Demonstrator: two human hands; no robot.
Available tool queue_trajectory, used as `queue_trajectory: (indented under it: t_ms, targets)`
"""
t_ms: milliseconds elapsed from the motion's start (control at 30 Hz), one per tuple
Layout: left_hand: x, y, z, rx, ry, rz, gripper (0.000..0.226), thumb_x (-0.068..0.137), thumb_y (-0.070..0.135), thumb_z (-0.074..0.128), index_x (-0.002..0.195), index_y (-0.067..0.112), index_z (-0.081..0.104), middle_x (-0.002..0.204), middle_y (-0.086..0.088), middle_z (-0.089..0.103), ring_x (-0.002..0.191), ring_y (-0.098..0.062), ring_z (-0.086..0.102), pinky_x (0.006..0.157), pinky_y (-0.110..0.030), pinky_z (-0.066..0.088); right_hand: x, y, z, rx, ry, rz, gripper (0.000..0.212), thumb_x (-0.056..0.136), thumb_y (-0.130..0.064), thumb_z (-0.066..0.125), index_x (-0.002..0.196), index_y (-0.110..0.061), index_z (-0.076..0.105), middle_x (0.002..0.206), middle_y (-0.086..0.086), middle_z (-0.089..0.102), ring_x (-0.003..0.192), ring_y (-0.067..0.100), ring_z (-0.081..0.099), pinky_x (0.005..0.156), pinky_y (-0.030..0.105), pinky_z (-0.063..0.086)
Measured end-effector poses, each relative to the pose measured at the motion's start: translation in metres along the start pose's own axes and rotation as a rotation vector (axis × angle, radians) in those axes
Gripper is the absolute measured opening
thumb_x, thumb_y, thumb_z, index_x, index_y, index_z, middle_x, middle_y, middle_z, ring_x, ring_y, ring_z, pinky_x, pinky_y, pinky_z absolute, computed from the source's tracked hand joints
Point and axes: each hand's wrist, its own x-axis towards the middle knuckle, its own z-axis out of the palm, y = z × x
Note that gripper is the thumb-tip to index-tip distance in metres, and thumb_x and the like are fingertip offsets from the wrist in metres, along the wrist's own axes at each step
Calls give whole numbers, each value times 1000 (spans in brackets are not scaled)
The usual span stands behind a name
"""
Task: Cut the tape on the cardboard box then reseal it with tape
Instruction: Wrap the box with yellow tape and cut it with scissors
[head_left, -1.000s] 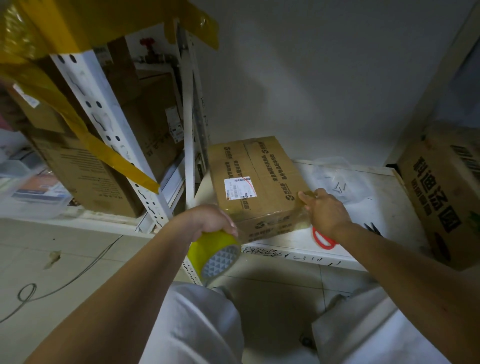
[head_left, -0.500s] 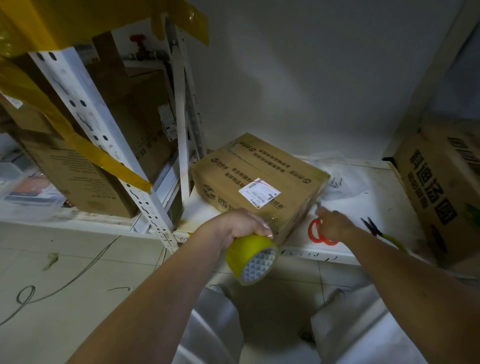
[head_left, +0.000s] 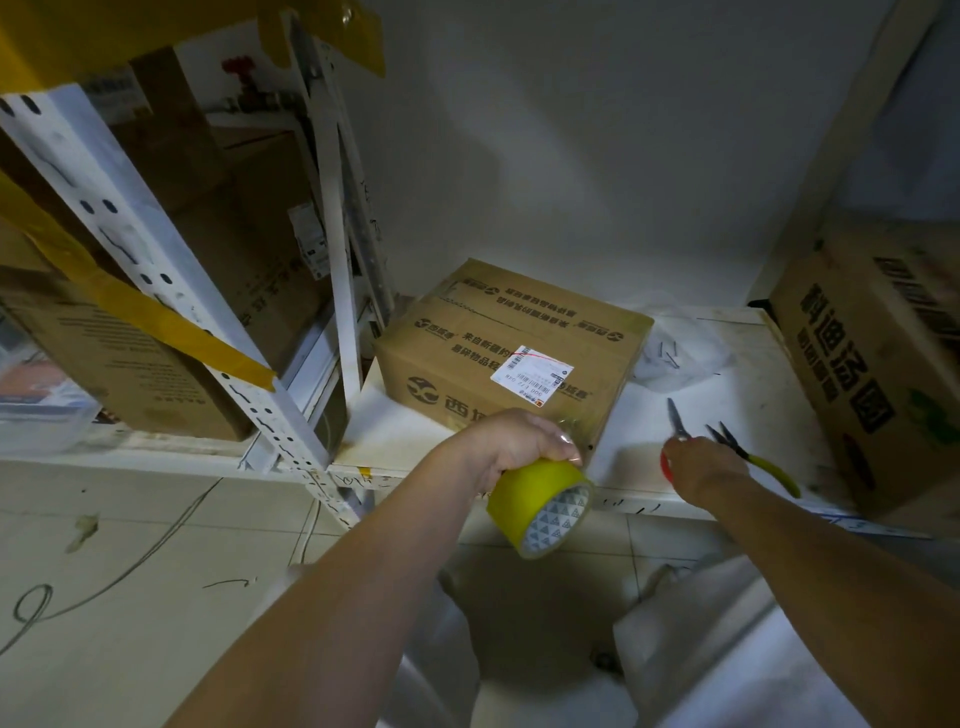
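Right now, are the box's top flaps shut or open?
Shut: the cardboard box has both top flaps lying flat, meeting at the centre seam.

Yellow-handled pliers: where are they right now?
Head view, right side: the yellow-handled pliers lie on the white shelf, just right of the right hand, between it and the large printed carton.

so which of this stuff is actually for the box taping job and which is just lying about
For the job:
- cardboard box with the shipping label
- yellow tape roll in the left hand
- red-handled scissors under the right hand

Just lying about:
- yellow-handled pliers
- clear plastic bag
- big printed carton on the right
- boxes on the left shelf
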Motion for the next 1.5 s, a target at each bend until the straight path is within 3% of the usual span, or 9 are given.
queue_trajectory:
  t_ms: [167,333,433,667,800,967,1167,1333,1500]
  targets:
    - [-1,7,-36,-104,179,59,5,83,11,71,86,13,69,89,-6,68,78,-18,62,71,-25,52,-8,-15,-34,614,371,42,38,100,-33,32,116,-11,57,111,15,63,100,32,59,87,38,49]
    - [-5,14,-85,-126,357,42,10,88,22,66,97,18,66,103,-8,64,93,-28,60,82,-38,51,-7,-60,-81,1379,210,-23,57,82,-52,59,129,-28,38,117,-8,56,106,18,54,97,38,43]
    - [-2,18,-97,56,280,35,11,92,25,61,100,20,66,107,-7,62,97,-27,59,82,-38,51,3,-71,-82,1355,159,-3,67,73,-43,57,133,-31,31,128,-1,53,111,26,55,94,49,48]
    - [7,7,-97,239,51,-64,9,87,18,66,80,22,72,103,-10,67,103,-32,60,101,-48,47,13,-67,-94,1230,65,-227,61,82,-31,53,140,-35,33,138,-6,48,113,19,54,93,38,49]
    - [7,4,-97,211,50,-67,6,87,17,66,84,19,70,103,-9,66,101,-30,59,100,-45,47,17,-66,-109,1183,-37,-314,63,92,-22,50,147,-35,25,137,-7,43,112,18,52,87,30,46]
    - [9,1,-87,68,144,-26,10,86,17,67,77,19,71,104,-7,68,102,-30,61,96,-42,49,29,-58,-103,1113,-102,-362,71,79,-40,52,145,-42,26,146,-11,38,123,18,50,99,42,48]
    - [1,9,-57,-156,199,75,6,86,13,67,90,12,71,99,-10,69,86,-25,63,84,-36,52,-3,-54,-137,1146,251,-311,24,93,-30,60,110,-16,70,113,-4,61,102,13,56,84,25,41]
    - [-1,18,-30,-254,204,94,12,90,10,62,80,15,66,88,-11,67,79,-26,63,76,-36,53,-41,-44,-166,1175,-106,-494,36,85,-40,65,95,-6,73,95,2,69,87,10,59,79,24,46]
    - [-8,22,-11,-259,270,86,12,88,11,65,77,16,63,103,-14,65,102,-30,61,99,-46,48,-51,-36,-165,1122,-33,-537,11,80,-16,75,81,-6,71,74,-3,64,75,4,56,65,8,43]
